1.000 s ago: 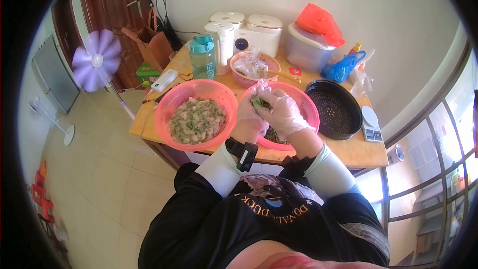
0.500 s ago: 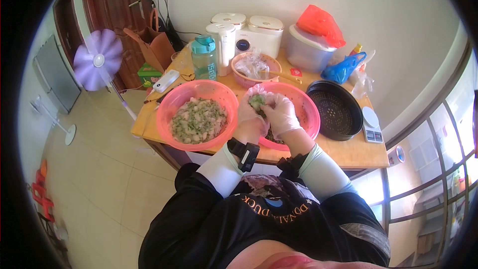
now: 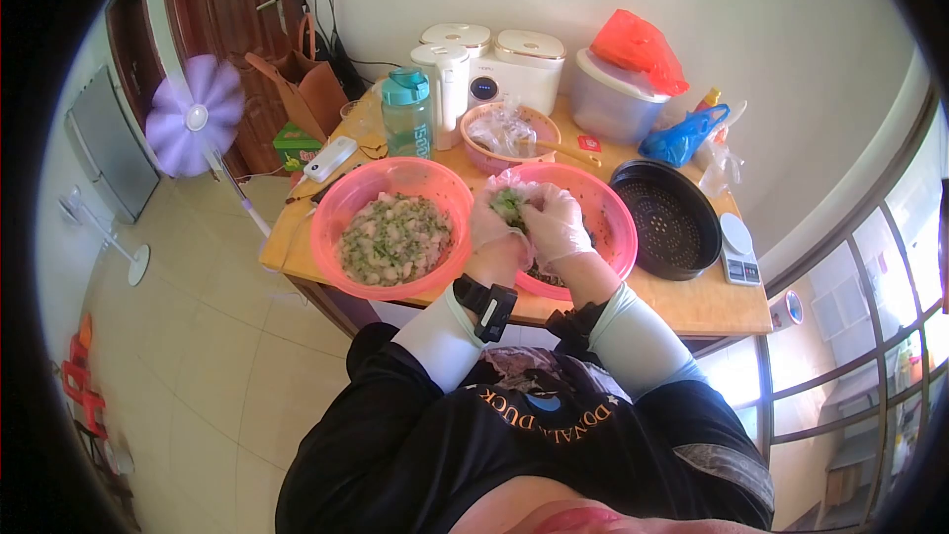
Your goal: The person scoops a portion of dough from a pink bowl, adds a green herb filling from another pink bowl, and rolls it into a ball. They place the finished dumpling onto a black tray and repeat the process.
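Note:
Both my hands wear clear plastic gloves and meet above the right pink basin [image 3: 618,227]. My left hand [image 3: 494,222] is closed around a small green-and-white lump of food [image 3: 509,205]. Against the lump's right side, the fingers of my right hand [image 3: 556,225] are bent and pressed in. Dark bits of food show in the basin below, mostly hidden by my hands. To the left stands another pink basin [image 3: 326,213], holding a heap of pale chunks mixed with chopped greens [image 3: 393,242].
Behind the basins are a teal water bottle [image 3: 406,119], a white jug [image 3: 447,89] and a smaller pink basket [image 3: 549,129] with a plastic bag. A black perforated steamer tray [image 3: 667,218] and a kitchen scale [image 3: 737,249] sit right. A fan [image 3: 196,119] stands left.
My fingers have shifted slightly around the green lump, and more of its green shows. Both hands stay over the right basin.

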A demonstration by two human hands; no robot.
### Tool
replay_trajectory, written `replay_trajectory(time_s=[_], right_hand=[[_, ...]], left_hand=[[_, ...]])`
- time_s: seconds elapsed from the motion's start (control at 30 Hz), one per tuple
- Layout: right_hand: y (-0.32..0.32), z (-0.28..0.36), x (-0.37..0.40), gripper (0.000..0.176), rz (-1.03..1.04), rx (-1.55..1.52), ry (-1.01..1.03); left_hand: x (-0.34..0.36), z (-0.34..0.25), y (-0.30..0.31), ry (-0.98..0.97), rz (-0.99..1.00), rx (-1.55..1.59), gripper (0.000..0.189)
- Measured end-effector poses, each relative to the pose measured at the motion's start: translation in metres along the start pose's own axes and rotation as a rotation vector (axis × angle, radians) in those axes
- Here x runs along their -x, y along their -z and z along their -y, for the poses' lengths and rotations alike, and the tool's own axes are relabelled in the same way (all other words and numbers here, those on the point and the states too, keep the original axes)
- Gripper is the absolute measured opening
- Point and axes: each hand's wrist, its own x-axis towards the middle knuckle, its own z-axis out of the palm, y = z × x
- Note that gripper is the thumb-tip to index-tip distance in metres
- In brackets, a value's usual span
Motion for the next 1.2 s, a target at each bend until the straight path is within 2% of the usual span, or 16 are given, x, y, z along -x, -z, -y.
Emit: replay_trajectory(time_s=[0.13,0.2,0.23,0.3,0.37,0.43,0.57,0.63,0.67,0.73,0.77,0.87,0.93,1.07,1.17,1.2], right_hand=[[0.002,-0.001,0.002,0.03,0.103,0.067,-0.021],[0.004,-0.01,0.001,0.03,0.104,0.134,0.151],[0.009,-0.006,0.001,0.03,0.105,0.134,0.154],[0.021,0.003,0.002,0.03,0.092,0.104,0.035],[0.025,0.02,0.008,0.031,0.084,0.028,0.001],[0.023,0.035,0.015,0.031,0.167,-0.002,0.038],[0.003,0.003,0.004,0.029,0.107,0.166,0.056],[-0.001,-0.002,0.005,0.029,0.063,-0.164,-0.046],[-0.003,-0.009,0.002,0.029,0.065,-0.167,-0.045],[-0.007,-0.018,-0.004,0.035,0.051,0.019,-0.094],[-0.008,-0.022,-0.004,0.035,0.05,0.018,-0.095],[-0.004,-0.016,0.0,0.042,0.058,-0.109,-0.013],[0.006,-0.001,0.006,0.046,0.085,0.047,0.216],[0.009,-0.012,-0.001,0.048,0.188,0.108,0.253],[0.012,-0.022,-0.003,0.047,0.203,0.103,0.268],[0.01,-0.034,-0.006,0.044,0.204,0.022,0.174]], left_hand=[[-0.013,-0.001,0.01,0.001,0.023,-0.057,0.019],[-0.014,0.001,0.01,-0.021,0.009,-0.045,0.02],[-0.013,0.001,0.009,-0.042,-0.005,-0.032,0.022],[-0.013,-0.001,0.009,-0.042,-0.018,-0.012,0.022],[-0.019,-0.001,0.017,-0.037,-0.033,0.006,0.022],[-0.031,-0.001,0.027,0.05,0.114,0.002,0.024],[-0.007,0.005,0.005,0.055,0.07,-0.049,0.023],[0.016,0.004,-0.02,-0.003,-0.054,-0.031,0.022],[0.012,0.004,-0.016,-0.006,-0.054,-0.032,0.022],[0.0,0.004,-0.006,0.006,-0.05,0.004,0.021],[-0.004,0.005,0.0,0.007,-0.05,0.003,0.021],[-0.01,0.004,0.012,-0.033,0.013,-0.13,0.021],[-0.018,0.001,0.022,-0.031,0.114,-0.288,0.024],[-0.011,0.004,0.014,-0.064,0.127,-0.332,0.028],[0.006,0.007,-0.005,-0.06,0.141,-0.175,0.034],[0.008,0.008,-0.003,-0.044,0.171,-0.15,0.036]])
